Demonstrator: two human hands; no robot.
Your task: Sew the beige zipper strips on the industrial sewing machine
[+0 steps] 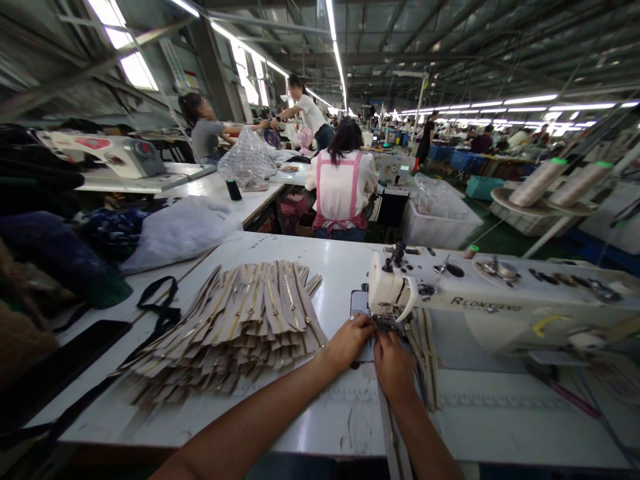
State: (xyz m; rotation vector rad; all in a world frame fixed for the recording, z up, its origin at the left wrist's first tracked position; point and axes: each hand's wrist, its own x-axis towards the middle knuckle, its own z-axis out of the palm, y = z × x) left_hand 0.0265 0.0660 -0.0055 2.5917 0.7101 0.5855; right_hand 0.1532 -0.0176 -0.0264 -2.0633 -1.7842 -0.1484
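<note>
At the needle end of a white sewing machine point(450, 293), my two hands work close together. My left hand point(351, 341) has its fingers bent and pressed together beside the presser foot. My right hand point(395, 367) pinches a beige zipper point(394, 437), whose tape hangs down past my wrist over the table's front edge. The zipper's end at the fingertips is mostly hidden by both hands. More zipper strips point(427, 353) run down just right of the needle area. Left of my hands lies a big fanned pile of beige zippers point(255, 320) with gold teeth and metal pulls.
A black strap point(163, 303) and a dark flat object point(65, 367) lie at the table's left. Behind them is a white plastic bag point(183, 230). Thread cones point(540, 183) stand at right. A co-worker point(340, 183) sits ahead, near a white bin point(440, 223).
</note>
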